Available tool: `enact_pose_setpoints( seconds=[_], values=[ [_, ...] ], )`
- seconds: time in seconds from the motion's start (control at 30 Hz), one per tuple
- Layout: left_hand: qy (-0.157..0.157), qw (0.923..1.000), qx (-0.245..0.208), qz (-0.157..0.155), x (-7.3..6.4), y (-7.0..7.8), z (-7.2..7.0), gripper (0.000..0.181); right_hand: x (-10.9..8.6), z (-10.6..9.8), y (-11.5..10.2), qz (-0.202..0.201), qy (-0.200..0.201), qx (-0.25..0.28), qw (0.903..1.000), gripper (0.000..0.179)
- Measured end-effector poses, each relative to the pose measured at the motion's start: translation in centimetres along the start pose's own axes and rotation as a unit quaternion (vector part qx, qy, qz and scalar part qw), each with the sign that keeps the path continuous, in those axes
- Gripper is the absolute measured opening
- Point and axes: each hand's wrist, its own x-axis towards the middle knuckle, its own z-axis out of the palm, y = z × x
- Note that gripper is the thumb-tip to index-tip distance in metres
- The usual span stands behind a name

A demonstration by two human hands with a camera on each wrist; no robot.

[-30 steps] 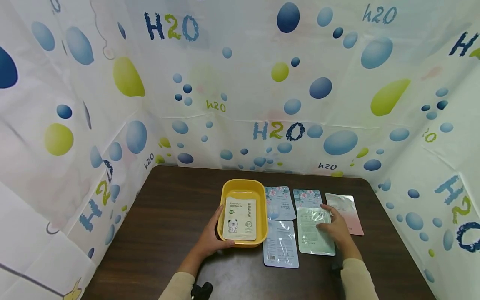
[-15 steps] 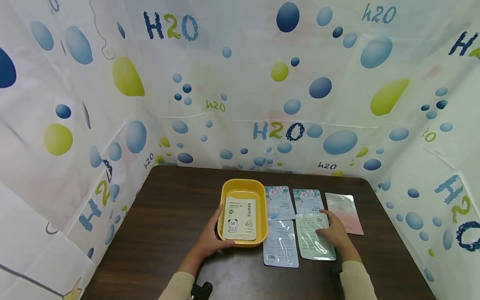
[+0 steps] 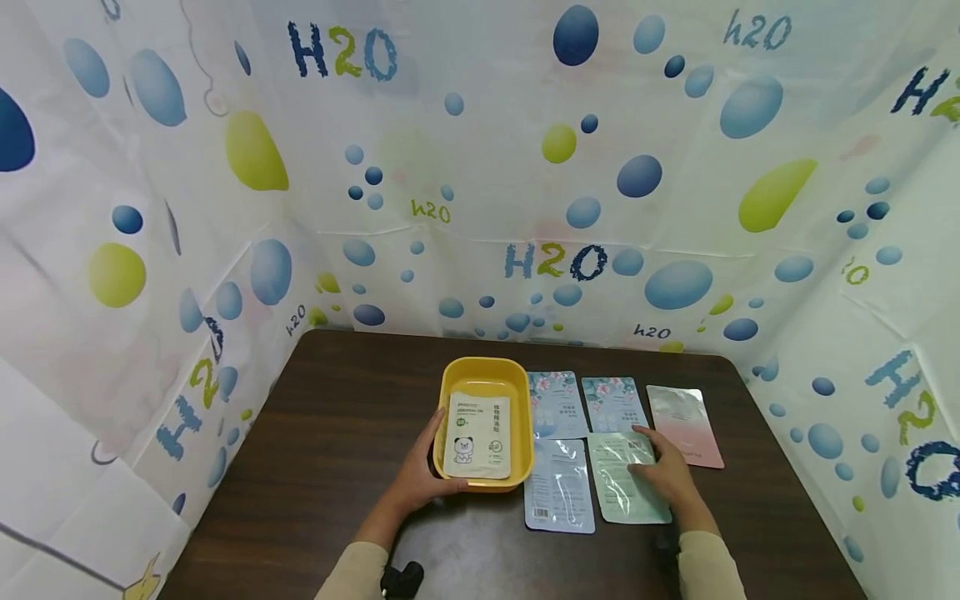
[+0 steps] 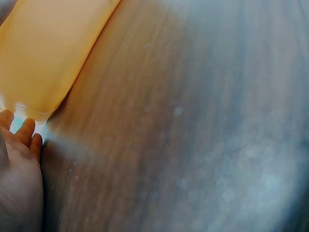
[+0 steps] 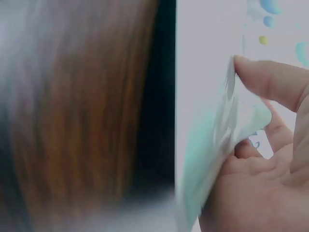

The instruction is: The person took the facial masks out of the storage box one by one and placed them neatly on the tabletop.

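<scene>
My left hand (image 3: pixel 422 468) holds the near left corner of a yellow plastic tray (image 3: pixel 489 374), thumb along the front and fingers along the side. A cream essential-oil patch packet (image 3: pixel 480 454) with a bear drawing lies inside. In the left wrist view, fingertips (image 4: pixel 26 126) reach the tray's yellow wall (image 4: pixel 53 53). On the right, my right hand (image 3: pixel 670 477) pinches the right edge of a shiny green sachet (image 3: pixel 619 483). The right wrist view shows the thumb (image 5: pixel 270 79) on the bent green sachet (image 5: pixel 205 150), with other fingers behind it.
Right of the tray lie two flowered blue sachets, the left one (image 3: pixel 557 404) and the right one (image 3: pixel 611 402). A plain light-blue sachet (image 3: pixel 558 487) is nearer me. A pink and silver sachet (image 3: pixel 686 425) lies far right on the brown table (image 3: pixel 360 400).
The green sachet has slid toward me and a little left with my right hand, turning slightly and uncovering more of the flowered sachet behind it. My left hand stays at the tray.
</scene>
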Motion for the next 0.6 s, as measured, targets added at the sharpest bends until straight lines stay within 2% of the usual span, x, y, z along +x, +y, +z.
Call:
enact_pose_setpoints(
  seconds=[0.43,0.53,0.6],
  values=[
    [-0.002,1.0000,0.000,-0.001,0.1,-0.1,0.0,0.124,-0.5,1.0,0.3,0.022,0.022,0.029,0.9991,0.084],
    [0.000,0.9999,0.012,-0.005,0.1,-0.1,0.0,0.124,-0.7,1.1,0.2,0.024,0.021,0.017,0.9994,0.084],
    [-0.002,0.9998,0.016,-0.010,0.1,0.4,-0.1,0.124,-0.8,1.2,0.2,0.025,0.023,0.005,0.9994,0.084]
  ],
)
